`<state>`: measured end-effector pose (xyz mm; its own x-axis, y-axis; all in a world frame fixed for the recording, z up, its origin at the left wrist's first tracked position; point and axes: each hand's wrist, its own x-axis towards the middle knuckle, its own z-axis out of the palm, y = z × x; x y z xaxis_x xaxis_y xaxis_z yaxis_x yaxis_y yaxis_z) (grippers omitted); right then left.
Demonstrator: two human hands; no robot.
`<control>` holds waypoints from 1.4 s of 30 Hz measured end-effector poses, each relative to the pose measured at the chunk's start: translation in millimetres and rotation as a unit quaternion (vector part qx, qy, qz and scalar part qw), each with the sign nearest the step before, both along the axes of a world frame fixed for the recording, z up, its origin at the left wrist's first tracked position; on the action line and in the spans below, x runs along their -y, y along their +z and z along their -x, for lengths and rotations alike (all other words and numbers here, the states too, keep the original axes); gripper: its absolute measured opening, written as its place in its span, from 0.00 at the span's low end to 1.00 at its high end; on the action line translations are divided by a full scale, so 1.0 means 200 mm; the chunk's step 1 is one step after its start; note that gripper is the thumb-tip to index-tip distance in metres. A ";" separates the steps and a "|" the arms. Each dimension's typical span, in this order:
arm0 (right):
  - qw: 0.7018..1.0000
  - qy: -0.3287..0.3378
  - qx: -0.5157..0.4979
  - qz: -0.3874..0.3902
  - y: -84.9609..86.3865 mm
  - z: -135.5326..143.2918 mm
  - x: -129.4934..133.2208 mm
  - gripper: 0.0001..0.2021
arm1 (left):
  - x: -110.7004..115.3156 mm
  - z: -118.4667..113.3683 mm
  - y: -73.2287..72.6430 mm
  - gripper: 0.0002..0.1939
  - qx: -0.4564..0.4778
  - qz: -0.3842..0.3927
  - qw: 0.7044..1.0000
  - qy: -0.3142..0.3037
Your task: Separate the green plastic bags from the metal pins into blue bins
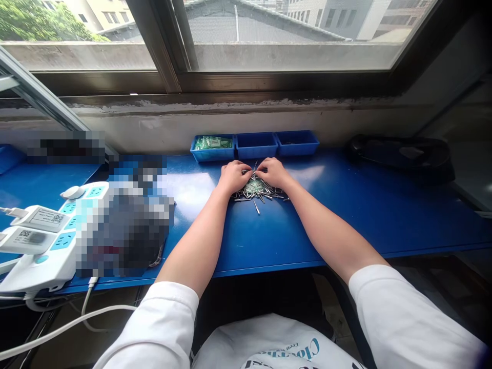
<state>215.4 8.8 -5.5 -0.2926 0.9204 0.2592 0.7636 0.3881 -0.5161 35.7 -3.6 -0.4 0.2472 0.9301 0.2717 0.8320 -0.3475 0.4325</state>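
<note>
A pile of small metal pins point(261, 190) lies on the blue table, with a greenish patch, perhaps a small bag, in its middle. My left hand point(235, 177) is at the pile's left back side, fingers closed at some of the metal pieces. My right hand point(273, 172) meets it from the right, its fingertips pinched near the same spot. What each pinch holds is too small to make out. One single pin point(257, 207) lies a little in front of the pile.
Behind my hands stand three blue bins: the left one point(213, 155) holds green packets. A white power strip point(49, 261) with plugs and cables and a blurred dark object are at the left. A black case point(403, 156) lies at the back right.
</note>
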 end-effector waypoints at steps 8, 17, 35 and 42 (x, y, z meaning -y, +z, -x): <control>1.000 -0.012 0.005 0.005 -0.01 0.01 -0.02 0.08 | 0.00 0.00 -0.01 0.12 0.027 -0.027 0.998 -0.044; 0.999 -0.030 0.008 -0.025 -0.01 0.01 -0.01 0.08 | -0.02 0.01 -0.04 0.12 0.058 -0.059 0.996 -0.031; 0.992 -0.034 -0.064 -0.105 0.02 0.02 -0.02 0.19 | -0.01 -0.02 -0.02 0.13 0.090 -0.067 0.992 -0.054; 0.992 -0.062 -0.095 -0.061 0.06 0.02 0.03 0.22 | 0.01 -0.02 0.02 0.11 0.102 -0.050 0.993 -0.043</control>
